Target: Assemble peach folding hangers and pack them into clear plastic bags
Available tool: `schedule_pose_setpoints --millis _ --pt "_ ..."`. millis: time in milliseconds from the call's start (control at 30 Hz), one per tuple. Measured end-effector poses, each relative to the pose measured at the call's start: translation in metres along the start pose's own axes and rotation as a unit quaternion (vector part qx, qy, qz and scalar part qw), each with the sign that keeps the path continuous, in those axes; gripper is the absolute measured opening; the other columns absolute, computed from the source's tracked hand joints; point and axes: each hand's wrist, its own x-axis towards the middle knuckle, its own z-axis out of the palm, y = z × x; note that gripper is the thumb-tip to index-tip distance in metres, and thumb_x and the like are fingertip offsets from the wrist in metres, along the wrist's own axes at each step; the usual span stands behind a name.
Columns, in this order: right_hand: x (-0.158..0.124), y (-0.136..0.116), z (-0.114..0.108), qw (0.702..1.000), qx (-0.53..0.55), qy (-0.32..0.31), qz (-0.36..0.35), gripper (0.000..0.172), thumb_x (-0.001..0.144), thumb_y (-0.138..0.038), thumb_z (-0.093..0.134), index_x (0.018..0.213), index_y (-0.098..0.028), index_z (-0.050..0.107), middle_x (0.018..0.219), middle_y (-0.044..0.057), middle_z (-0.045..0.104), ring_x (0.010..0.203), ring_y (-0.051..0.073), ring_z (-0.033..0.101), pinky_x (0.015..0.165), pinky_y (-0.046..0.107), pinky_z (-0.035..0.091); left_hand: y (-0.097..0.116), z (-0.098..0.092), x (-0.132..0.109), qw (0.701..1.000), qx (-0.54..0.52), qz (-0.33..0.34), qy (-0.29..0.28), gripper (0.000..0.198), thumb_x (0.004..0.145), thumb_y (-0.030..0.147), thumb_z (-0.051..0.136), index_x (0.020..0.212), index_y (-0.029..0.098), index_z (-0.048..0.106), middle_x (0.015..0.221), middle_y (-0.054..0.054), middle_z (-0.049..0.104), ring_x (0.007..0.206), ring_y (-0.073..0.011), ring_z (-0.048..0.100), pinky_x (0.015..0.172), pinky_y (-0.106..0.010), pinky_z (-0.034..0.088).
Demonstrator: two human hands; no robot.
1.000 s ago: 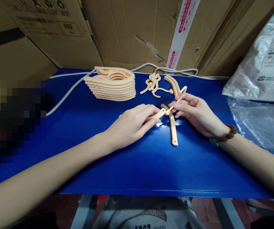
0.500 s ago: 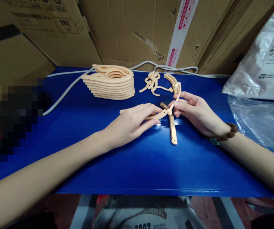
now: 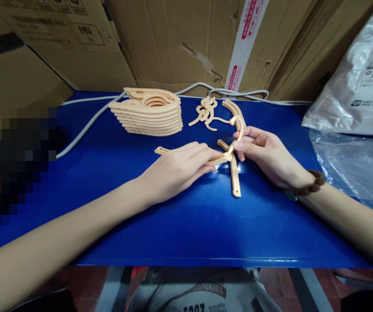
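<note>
On the blue table top my left hand lies over one peach plastic hanger arm, fingers pressed down on it near the joint. My right hand pinches the peach hook piece where it meets the joint at the centre. A second hanger arm points from that joint toward me and lies flat on the table. Both hands meet at the joint.
A stack of folded peach hangers sits at the back left, with loose hooks and one more arm behind my hands. A grey cable runs along the cardboard boxes. Plastic bags lie at the right.
The hook in my right hand has swung from leaning right to nearly upright. The arm under my left hand has slid left, so its far end now shows beyond my fingers.
</note>
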Motion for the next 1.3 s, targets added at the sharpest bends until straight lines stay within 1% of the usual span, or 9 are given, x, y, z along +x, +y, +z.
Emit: schedule_pose_setpoints --millis 133,267,367,467,533,633,733,967,1300 --pt "-0.0006 -0.0008 0.0008 1.0 -0.018 0.008 -0.007 0.034 0.068 -0.031 0.089 0.088 -0.019 0.064 0.073 -0.003 0.065 0.059 0.008 0.054 0.056 0.023 0.045 -0.0004 0.0014 -0.0002 1.0 0.019 -0.001 -0.013 0.023 0.105 0.022 0.047 0.122 0.013 0.061 0.098 -0.006 0.067 0.092 -0.0172 0.064 0.084 -0.027 0.049" --pt "-0.0016 -0.0021 0.0015 0.998 -0.052 0.016 -0.03 0.032 0.071 -0.032 0.087 0.086 -0.02 0.061 0.073 -0.003 0.066 0.062 0.01 0.058 0.058 0.024 0.047 -0.0015 0.0032 -0.0004 0.999 0.037 -0.004 -0.023 0.027 0.106 0.026 0.044 0.121 0.013 0.061 0.097 -0.007 0.067 0.09 -0.0181 0.064 0.081 -0.028 0.049" --pt "-0.0031 -0.0026 0.0014 0.996 -0.074 0.018 -0.046 0.034 0.075 -0.033 0.085 0.099 -0.021 0.063 0.078 -0.001 0.07 0.07 0.013 0.063 0.063 0.026 0.05 -0.0028 0.0044 -0.0007 0.999 0.039 -0.008 -0.027 0.028 0.106 0.027 0.043 0.121 0.011 0.062 0.098 -0.007 0.068 0.089 -0.018 0.064 0.08 -0.028 0.049" --pt "-0.0051 -0.003 0.0022 0.994 -0.089 0.012 -0.055 0.046 0.078 -0.034 0.082 0.119 -0.023 0.062 0.081 0.0 0.072 0.077 0.017 0.066 0.072 0.031 0.053 -0.0038 0.0053 -0.0007 0.998 0.046 -0.01 -0.028 0.031 0.107 0.027 0.043 0.123 0.01 0.063 0.098 -0.007 0.068 0.088 -0.0177 0.063 0.079 -0.028 0.048" --pt "-0.0063 -0.0031 0.0035 0.993 -0.103 0.016 -0.061 0.05 0.078 -0.036 0.082 0.123 -0.024 0.062 0.084 0.001 0.072 0.081 0.019 0.067 0.076 0.034 0.054 -0.0041 0.0056 -0.0005 0.997 0.077 -0.004 -0.026 0.033 0.107 0.028 0.041 0.123 0.01 0.063 0.097 -0.007 0.069 0.087 -0.0181 0.062 0.077 -0.029 0.046" --pt "-0.0074 -0.003 0.0055 0.988 -0.131 0.033 -0.071 0.055 0.078 -0.039 0.082 0.128 -0.024 0.064 0.087 0.002 0.072 0.08 0.02 0.065 0.073 0.035 0.053 -0.0038 0.0057 0.0004 0.988 0.148 0.016 -0.03 0.036 0.108 0.03 0.038 0.126 0.011 0.063 0.096 -0.007 0.071 0.084 -0.0188 0.061 0.072 -0.031 0.04" --pt "-0.0078 -0.0024 0.0064 0.985 -0.148 0.042 -0.082 0.055 0.08 -0.038 0.08 0.131 -0.025 0.063 0.09 0.002 0.072 0.081 0.02 0.063 0.071 0.035 0.053 -0.0028 0.0057 0.0013 0.982 0.185 0.029 -0.035 0.038 0.109 0.03 0.036 0.129 0.011 0.063 0.095 -0.007 0.071 0.081 -0.0185 0.06 0.069 -0.033 0.036" --pt "-0.0064 0.0035 0.0046 0.985 -0.153 0.024 -0.075 0.052 0.086 -0.037 0.072 0.136 -0.027 0.061 0.089 0.001 0.066 0.08 0.018 0.058 0.065 0.032 0.05 -0.0011 0.0064 0.0018 0.978 0.202 0.032 -0.029 0.036 0.108 0.027 0.039 0.126 0.011 0.065 0.091 -0.005 0.07 0.078 -0.0196 0.059 0.069 -0.034 0.036" --pt "-0.0081 -0.001 0.0067 0.984 -0.16 0.031 -0.067 0.055 0.084 -0.035 0.074 0.137 -0.027 0.061 0.1 0.003 0.069 0.078 0.018 0.056 0.064 0.032 0.049 -0.0013 0.0079 0.0014 0.971 0.23 0.049 -0.029 0.036 0.108 0.026 0.04 0.131 0.009 0.061 0.092 -0.005 0.07 0.08 -0.0191 0.061 0.068 -0.034 0.036"
